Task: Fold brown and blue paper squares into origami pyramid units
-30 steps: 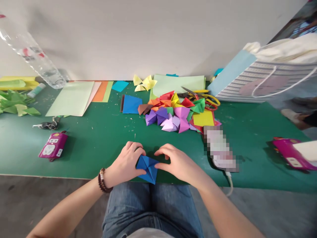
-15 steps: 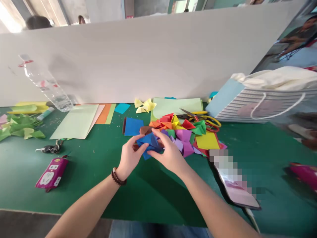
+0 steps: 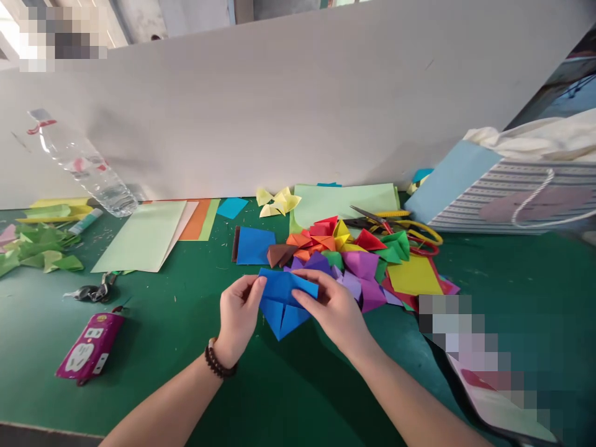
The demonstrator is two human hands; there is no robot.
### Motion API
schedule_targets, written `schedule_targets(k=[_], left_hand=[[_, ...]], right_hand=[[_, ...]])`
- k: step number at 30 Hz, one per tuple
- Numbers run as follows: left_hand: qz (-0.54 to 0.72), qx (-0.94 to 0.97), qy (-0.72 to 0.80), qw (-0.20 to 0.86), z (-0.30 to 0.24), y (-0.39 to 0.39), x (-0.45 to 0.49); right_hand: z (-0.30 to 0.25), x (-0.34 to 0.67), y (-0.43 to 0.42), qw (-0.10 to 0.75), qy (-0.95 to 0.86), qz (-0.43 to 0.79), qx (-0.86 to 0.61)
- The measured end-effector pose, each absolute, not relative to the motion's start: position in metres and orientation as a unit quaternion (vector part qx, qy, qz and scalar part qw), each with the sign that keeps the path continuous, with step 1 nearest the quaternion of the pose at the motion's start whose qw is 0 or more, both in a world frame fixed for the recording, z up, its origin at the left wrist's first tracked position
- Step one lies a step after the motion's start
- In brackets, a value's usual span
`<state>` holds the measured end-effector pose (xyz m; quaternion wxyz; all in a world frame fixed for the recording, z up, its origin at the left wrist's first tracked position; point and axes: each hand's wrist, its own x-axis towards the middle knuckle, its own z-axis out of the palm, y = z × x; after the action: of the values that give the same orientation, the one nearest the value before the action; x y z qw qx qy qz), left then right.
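A folded blue paper piece (image 3: 283,303) is held between both my hands above the green table mat (image 3: 186,347). My left hand (image 3: 238,316), with a bead bracelet on the wrist, pinches its left edge. My right hand (image 3: 333,310) grips its right side with the thumb lying across the top flap. Just behind the hands lies a heap of folded coloured paper pieces (image 3: 354,257) in purple, orange, red, green and yellow. A flat blue square sheet (image 3: 254,245) rests to the left of the heap.
Scissors (image 3: 395,225) lie behind the heap. Paper sheets (image 3: 144,236), a tilted plastic bottle (image 3: 84,164), green paper scraps (image 3: 37,251), keys (image 3: 90,290) and a magenta pouch (image 3: 88,347) sit left. A striped gift bag (image 3: 507,192) stands right; a white board (image 3: 298,105) walls the back.
Both hands lifted the blue piece from the table's near edge up toward the heap, then drew it slightly back. The piece is now opened out wider between the fingers. The camera tilted upward.
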<state>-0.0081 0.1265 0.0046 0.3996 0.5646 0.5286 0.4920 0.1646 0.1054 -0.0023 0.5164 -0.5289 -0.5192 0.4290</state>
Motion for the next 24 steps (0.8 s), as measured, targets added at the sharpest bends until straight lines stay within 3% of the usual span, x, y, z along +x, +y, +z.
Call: schedule_targets(k=[5, 8, 17, 24], left_hand=[[0.443, 0.482, 0.483, 0.582, -0.002, 0.124, 0.001], [0.417, 0.475, 0.449, 0.632, -0.001, 0.120, 0.003], [0.470, 0.383, 0.463, 0.647, 0.007, 0.133, -0.005], [0.464, 0.469, 0.470, 0.586, 0.005, 0.125, -0.002]], right_hand=[[-0.006, 0.166, 0.108, 0.565, -0.495, 0.341, -0.565], [-0.008, 0.168, 0.109, 0.553, -0.516, 0.309, -0.577], [-0.006, 0.179, 0.113, 0.504, -0.692, 0.282, -0.433], [-0.008, 0.171, 0.106, 0.491, -0.736, 0.140, -0.445]])
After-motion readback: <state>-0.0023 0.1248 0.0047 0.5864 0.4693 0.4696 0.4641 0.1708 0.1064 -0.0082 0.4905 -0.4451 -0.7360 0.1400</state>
